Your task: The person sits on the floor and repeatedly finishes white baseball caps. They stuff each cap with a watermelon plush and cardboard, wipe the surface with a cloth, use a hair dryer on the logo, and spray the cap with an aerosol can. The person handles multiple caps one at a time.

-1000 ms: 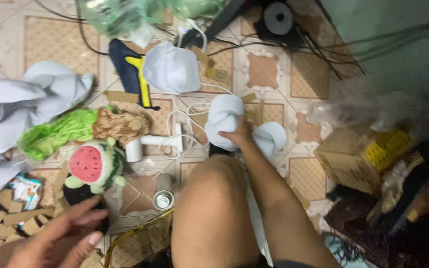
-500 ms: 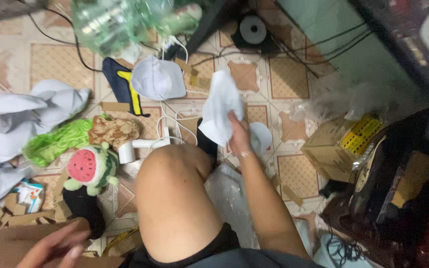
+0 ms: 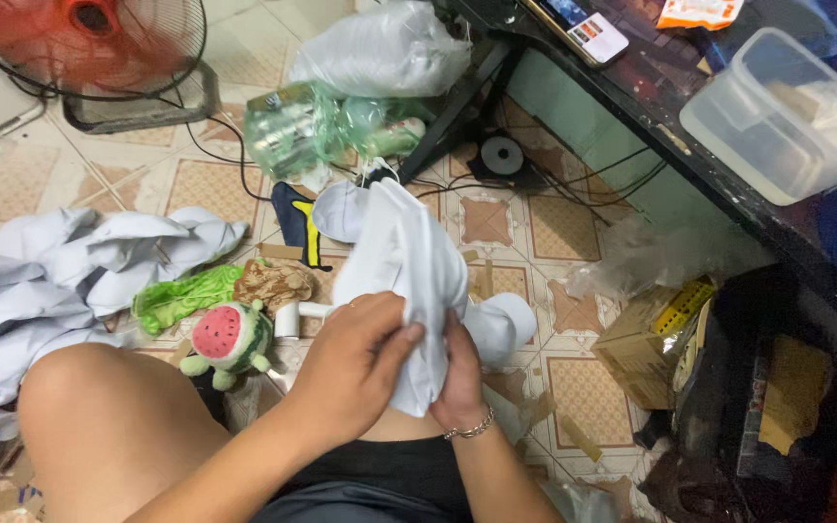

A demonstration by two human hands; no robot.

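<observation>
White cloth was bunched between both hands above the person's lap, rising toward the tiled floor beyond. Its lower part was pinched by the left hand, whose grip was closed with the thumb pressed against the fabric. From the other side the right hand, a thin bracelet at its wrist, held the same cloth with fingers curled shut. Just past the bare knee lay a watermelon plush toy. Near it sat a green rag, with a pile of pale garments further left.
</observation>
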